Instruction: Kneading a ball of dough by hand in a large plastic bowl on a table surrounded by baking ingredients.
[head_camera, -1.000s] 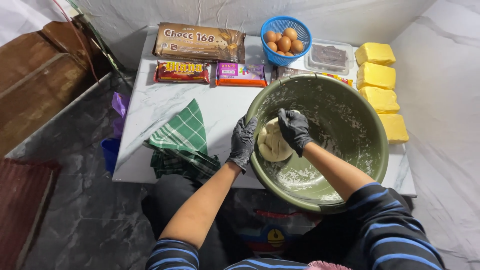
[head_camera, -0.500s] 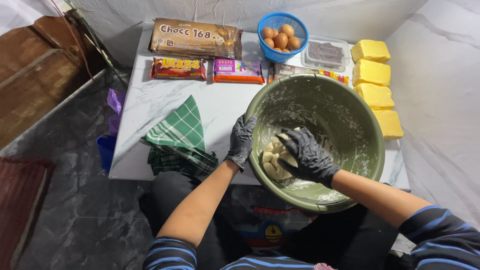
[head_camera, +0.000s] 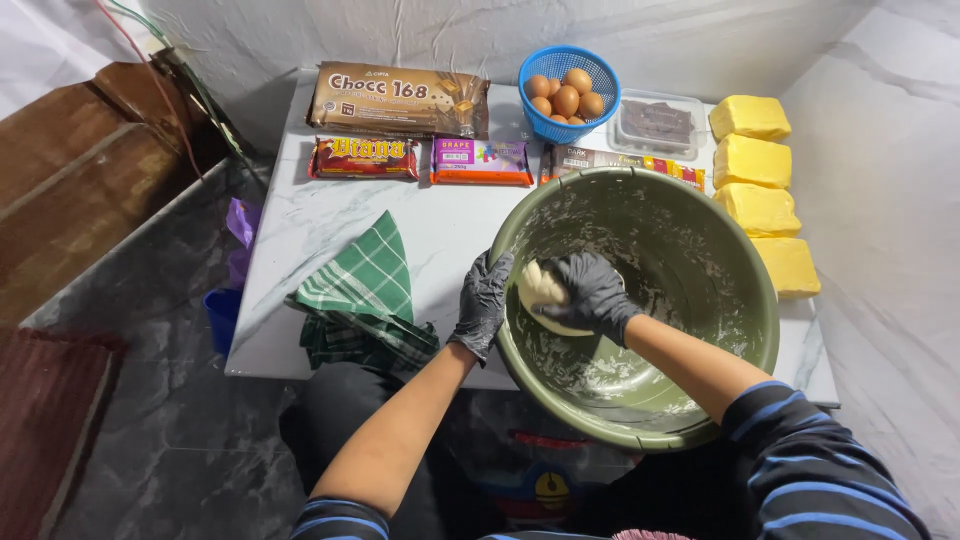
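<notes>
A large olive-green bowl (head_camera: 740, 250), smeared inside with flour, rests on the white marbled table (head_camera: 330, 205) and overhangs its near edge. Inside the bowl, against its left wall, lies a pale lump of dough (head_camera: 535, 290). My right hand (head_camera: 592, 292), in a black glove, presses on the dough and covers most of it. My left hand (head_camera: 484, 300), also in a black glove, grips the bowl's left rim from outside.
A green checked cloth (head_camera: 365, 290) lies left of the bowl. Along the back stand three flat packets, a blue basket of eggs (head_camera: 568, 80) and a clear tub. Several yellow blocks (head_camera: 755, 165) line the right edge. A dark floor lies to the left.
My right hand has pushed the dough from the bowl's lower left up against its left wall and folded over it. My left hand has stayed on the rim.
</notes>
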